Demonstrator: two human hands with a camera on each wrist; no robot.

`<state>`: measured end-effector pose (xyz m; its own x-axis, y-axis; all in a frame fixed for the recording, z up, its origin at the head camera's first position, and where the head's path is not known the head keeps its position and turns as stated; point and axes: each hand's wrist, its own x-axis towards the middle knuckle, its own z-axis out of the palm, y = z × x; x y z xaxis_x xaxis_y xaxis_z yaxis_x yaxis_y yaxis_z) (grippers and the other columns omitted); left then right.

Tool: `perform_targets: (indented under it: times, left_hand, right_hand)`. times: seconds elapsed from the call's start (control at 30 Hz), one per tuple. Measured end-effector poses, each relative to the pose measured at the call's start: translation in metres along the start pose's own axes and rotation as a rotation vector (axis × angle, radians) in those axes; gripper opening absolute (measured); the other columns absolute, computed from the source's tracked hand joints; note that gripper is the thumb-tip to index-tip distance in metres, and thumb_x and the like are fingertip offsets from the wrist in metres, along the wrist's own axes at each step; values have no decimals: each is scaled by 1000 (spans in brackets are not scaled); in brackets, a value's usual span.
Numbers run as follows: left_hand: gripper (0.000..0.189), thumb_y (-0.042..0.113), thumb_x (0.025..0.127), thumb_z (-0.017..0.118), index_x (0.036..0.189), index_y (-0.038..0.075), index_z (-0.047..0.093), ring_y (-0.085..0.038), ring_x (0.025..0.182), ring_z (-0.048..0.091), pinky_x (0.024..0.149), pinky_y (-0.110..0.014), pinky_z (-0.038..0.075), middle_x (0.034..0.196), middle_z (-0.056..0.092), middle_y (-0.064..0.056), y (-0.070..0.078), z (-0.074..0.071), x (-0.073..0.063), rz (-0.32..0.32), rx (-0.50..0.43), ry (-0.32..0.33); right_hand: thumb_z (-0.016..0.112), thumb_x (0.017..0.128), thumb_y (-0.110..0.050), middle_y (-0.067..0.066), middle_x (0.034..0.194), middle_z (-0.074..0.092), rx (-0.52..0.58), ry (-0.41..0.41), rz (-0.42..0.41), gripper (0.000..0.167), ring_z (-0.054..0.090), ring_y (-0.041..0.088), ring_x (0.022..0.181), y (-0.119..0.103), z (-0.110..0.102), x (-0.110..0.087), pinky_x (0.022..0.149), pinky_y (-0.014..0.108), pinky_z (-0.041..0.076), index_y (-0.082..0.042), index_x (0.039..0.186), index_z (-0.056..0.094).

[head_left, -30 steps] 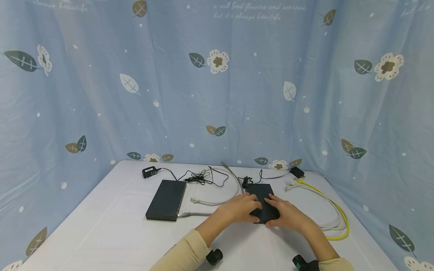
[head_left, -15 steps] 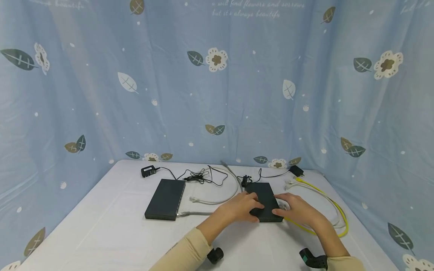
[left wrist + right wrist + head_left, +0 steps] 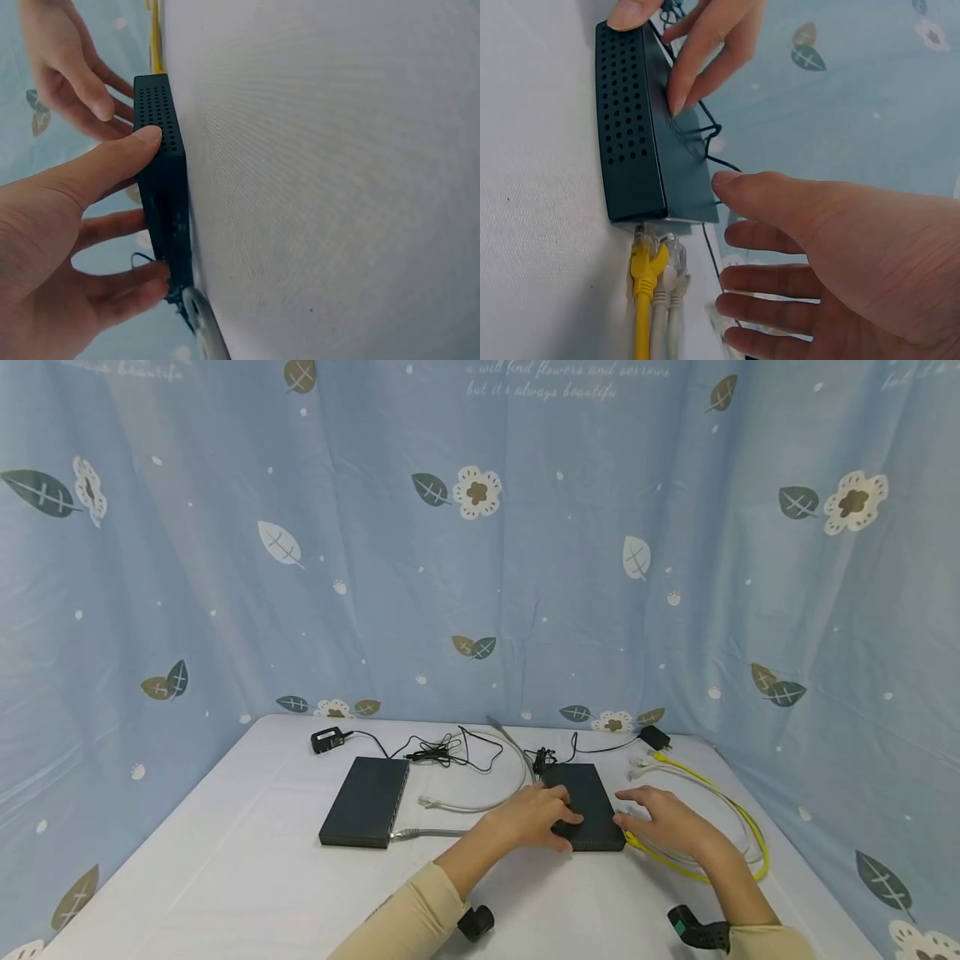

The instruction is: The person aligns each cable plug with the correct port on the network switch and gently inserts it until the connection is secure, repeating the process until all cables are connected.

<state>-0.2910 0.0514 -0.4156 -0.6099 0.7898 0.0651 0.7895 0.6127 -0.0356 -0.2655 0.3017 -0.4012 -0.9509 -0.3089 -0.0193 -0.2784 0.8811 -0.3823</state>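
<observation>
Gripping a box [image 3: 591, 797] pointing lengthwise away, the left hand [image 3: 531, 818] faces relaxed right hand [image 3: 663, 821].

The worktop [image 3: 225, 877] had a white surface. A blue curtain [image 3: 375, 568], printed with leaves, flowers and white lettering, hung beyond its far edge. A flat black unit [image 3: 365, 802] lay at the left. A black power adapter [image 3: 327, 740] was located at the far left; its thin lead ran right toward a bundled black cord [image 3: 442, 753]. A pale grey cable [image 3: 465, 811] curved right of the unit. A second adapter [image 3: 655, 737] lay at the far right.
</observation>
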Motion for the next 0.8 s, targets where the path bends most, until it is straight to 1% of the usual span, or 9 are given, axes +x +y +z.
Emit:
perform_targets:
  times: [0.13,0.2,0.27,0.33,0.53,0.8]
  left_hand:
    - [50,48,84,73,132,36,62,-12,97,61,87,-25,48,125,58,4,-3,2,2,5,-43,1]
    - [50,47,84,73,132,36,62,-12,95,61,86,-24,48,125,57,3,-5,4,3,8,-64,-1]
    - [50,47,84,73,132,36,62,-12,96,60,85,-24,48,125,57,3,-6,5,4,14,-72,-2]
    - [50,46,84,74,132,36,62,-13,99,60,86,-24,48,126,57,3,-8,6,4,21,-73,-5]
    - [48,43,85,75,130,36,63,-16,112,59,95,-27,48,132,56,3,-10,4,3,27,-92,-26]
    - [47,32,85,77,130,33,65,-14,120,57,99,-26,47,137,54,3,-15,-2,-1,30,-148,-70]
  right_hand:
    - [64,94,-34,20,132,61,-9,-4,11,51,56,43,122,4,-1,2,96,58,47,0,132,60]
    - [64,94,-35,20,132,61,-10,-6,29,51,57,42,122,5,-1,3,97,58,47,-1,132,60]
    - [64,94,-35,19,132,61,-12,-10,42,50,57,43,121,5,-1,3,97,58,47,-1,131,61]
    - [64,94,-36,20,131,61,-18,-11,48,51,57,43,120,5,-2,3,96,58,48,-1,131,61]
    - [64,94,-35,21,130,61,-20,-12,62,49,58,45,118,6,-1,3,94,58,49,0,129,62]
    - [63,95,-34,19,129,63,-26,-22,87,45,59,42,117,12,4,6,95,57,49,-2,127,63]
